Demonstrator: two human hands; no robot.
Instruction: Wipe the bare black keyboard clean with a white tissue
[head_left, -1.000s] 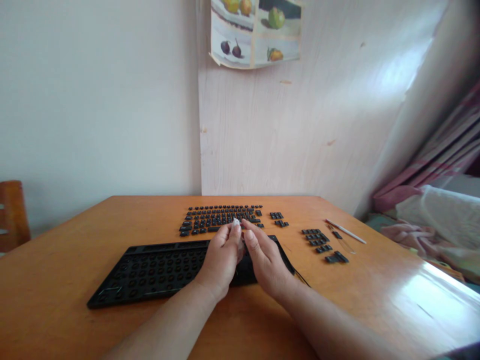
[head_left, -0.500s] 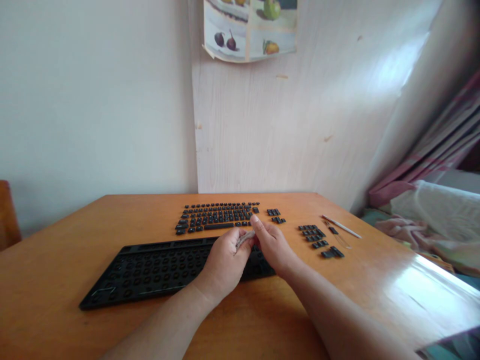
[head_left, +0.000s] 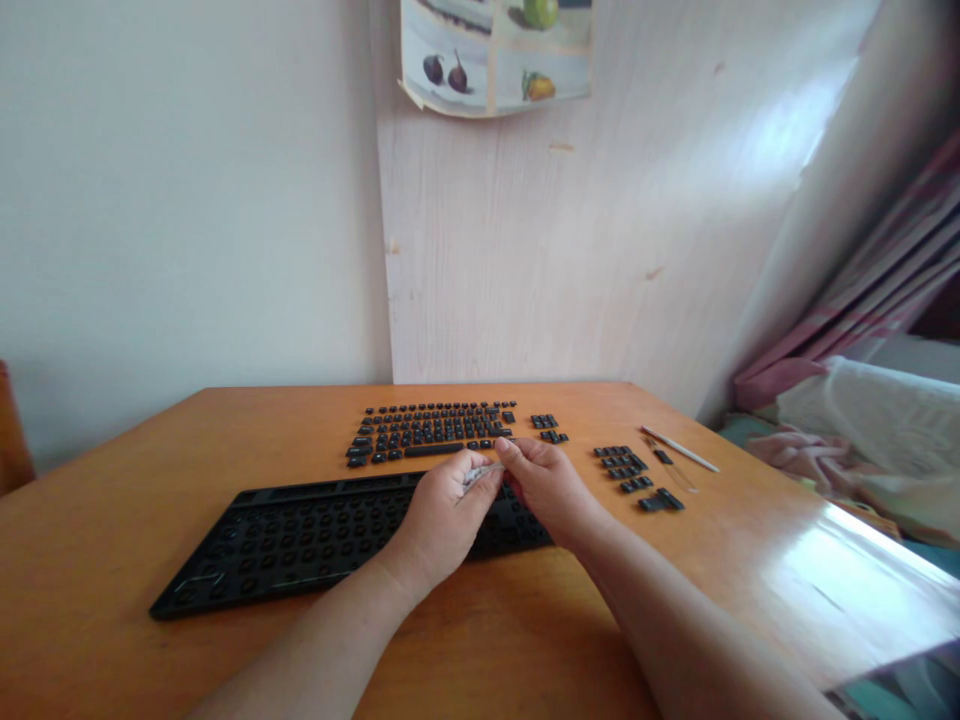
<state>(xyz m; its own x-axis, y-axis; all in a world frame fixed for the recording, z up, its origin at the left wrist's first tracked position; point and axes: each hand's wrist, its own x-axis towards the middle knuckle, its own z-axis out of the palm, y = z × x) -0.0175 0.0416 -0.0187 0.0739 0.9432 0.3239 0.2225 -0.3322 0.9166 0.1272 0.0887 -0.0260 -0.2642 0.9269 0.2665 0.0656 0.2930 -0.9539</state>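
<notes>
A small crumpled whitish cloth (head_left: 480, 476) is held between the two hands, above the right-hand part of a black keyboard (head_left: 300, 535). The left hand (head_left: 442, 515) has its fingers clamped on the cloth, with the thumb lying along it and most of the folds hidden in the grip. The right hand (head_left: 546, 488) meets it from the other side, its thumb and forefinger pinched together on the cloth's end; whether anything else is tucked between the hands cannot be told. The keyboard rests slightly aslant on the orange-brown wooden counter (head_left: 112, 530), its sockets showing where keys would sit, and the hands and forearms cover part of it. Just beyond its back edge, loose black keys (head_left: 427, 432) lie in rows in keyboard order, with a long space bar (head_left: 435, 450) at the near side. To the right of these rows are two small clusters of keys (head_left: 544, 421), and farther right and nearer lies a block of number keys (head_left: 621, 463), with a few bigger keys (head_left: 661, 500) just in front. Beside that block lie a small dark tool with thin wire loops (head_left: 662, 456) and a slim whitish stick (head_left: 681, 449) with a reddish end. Behind the counter, a sheet of fruit paintings (head_left: 495, 70) hangs on the pale wall (head_left: 487, 250). At the far right are a pinkish curtain (head_left: 840, 300) and heaped bedding (head_left: 795, 448).
</notes>
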